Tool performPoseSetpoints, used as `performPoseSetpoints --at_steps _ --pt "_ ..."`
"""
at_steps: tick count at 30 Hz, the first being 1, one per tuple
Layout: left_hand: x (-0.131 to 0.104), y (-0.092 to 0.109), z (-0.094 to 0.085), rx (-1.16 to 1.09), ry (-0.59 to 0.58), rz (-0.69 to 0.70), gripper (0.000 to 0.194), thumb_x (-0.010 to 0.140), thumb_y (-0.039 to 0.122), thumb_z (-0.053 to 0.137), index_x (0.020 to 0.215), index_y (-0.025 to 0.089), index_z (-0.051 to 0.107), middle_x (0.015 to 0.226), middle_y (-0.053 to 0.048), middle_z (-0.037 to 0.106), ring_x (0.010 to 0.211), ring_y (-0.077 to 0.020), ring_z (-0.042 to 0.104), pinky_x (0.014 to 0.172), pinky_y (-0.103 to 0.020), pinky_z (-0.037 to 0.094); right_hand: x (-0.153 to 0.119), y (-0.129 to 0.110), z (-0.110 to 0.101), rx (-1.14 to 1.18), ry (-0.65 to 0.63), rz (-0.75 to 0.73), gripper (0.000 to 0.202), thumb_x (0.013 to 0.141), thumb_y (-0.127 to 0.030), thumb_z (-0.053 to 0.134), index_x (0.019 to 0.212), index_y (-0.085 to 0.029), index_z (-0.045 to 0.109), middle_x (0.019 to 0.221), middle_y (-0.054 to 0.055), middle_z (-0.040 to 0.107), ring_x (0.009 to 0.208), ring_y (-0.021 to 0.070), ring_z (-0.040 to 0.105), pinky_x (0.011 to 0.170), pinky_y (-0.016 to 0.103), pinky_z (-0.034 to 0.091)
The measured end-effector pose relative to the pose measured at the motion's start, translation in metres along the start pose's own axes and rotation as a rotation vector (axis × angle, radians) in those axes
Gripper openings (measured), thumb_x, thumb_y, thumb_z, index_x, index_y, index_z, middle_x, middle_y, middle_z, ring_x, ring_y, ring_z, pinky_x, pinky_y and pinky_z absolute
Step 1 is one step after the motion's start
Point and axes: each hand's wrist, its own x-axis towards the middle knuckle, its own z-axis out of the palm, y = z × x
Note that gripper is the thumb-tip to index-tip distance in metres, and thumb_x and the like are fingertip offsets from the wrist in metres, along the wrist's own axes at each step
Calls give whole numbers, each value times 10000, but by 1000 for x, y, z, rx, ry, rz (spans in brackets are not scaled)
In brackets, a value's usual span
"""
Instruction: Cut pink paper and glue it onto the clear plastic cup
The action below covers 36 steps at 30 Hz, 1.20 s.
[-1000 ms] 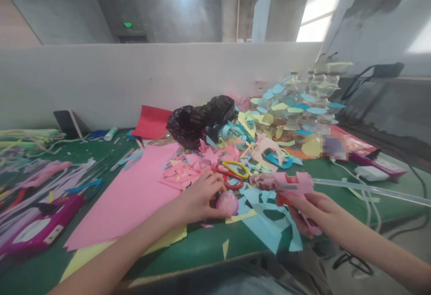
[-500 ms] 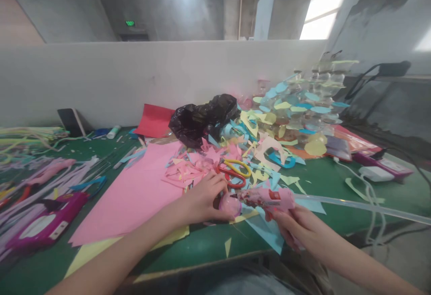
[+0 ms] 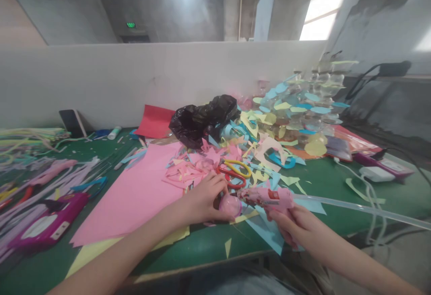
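Note:
My left hand is closed round a small clear plastic cup with a pink rim, held low over the table's near side. A pink glue gun is gripped in my right hand, its nozzle pointing left at the top of the cup. Whether the nozzle touches the cup I cannot tell. From the back of the gun a long clear glue stick runs off to the right. Just beyond my left hand lie scissors with a red and a yellow handle, among pink paper scraps.
Pink paper sheets lie at the left, near a purple device. A black plastic bag sits at the back. Clear cups with blue and yellow paper discs are stacked back right. A white charger and cables lie right.
The glue gun's nozzle has shifted slightly to the right, away from where it was over the cup. My left hand and the cup stay nearly in place.

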Motion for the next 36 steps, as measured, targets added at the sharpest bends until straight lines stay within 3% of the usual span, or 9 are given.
performPoseSetpoints --at_steps 19,36 --pt "0 -2 1 -14 -15 -22 459 671 486 822 852 199 512 988 -35 563 956 -220 469 810 -322 379 -3 -10 -4 -142 -18 -13 576 891 -708 345 625 -221 501 510 5 485 539 166 487 571 278 422" --pt "0 -3 2 -25 -14 -33 482 656 499 829 857 199 510 1005 -39 561 960 -222 466 817 -327 384 -2 -5 -1 -111 18 -2 580 850 -751 376 642 -227 509 516 5 490 525 159 470 527 277 397"
